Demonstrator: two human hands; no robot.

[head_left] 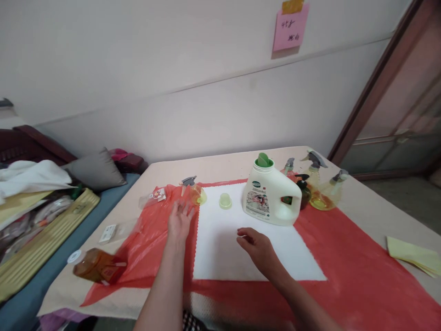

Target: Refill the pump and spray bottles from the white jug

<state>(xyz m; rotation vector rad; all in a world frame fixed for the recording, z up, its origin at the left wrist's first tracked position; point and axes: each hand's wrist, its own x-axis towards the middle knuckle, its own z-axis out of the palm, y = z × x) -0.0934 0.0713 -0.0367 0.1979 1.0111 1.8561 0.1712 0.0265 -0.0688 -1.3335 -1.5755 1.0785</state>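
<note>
I log the spray bottle left of frame centre, axis slanting up-left, just beyond the nearer left hand, fingers spread and empty; right hand, lower centre, loosely curled, empty.

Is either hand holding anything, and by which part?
Nothing appears held: the open left hand is near the grey-topped, translucent yellow plastic spray bottle; the right hand looks empty.

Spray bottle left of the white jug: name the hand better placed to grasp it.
Left hand, probably: open and close to the spray bottle; the right hand is farther away, over the white sheet.
</note>
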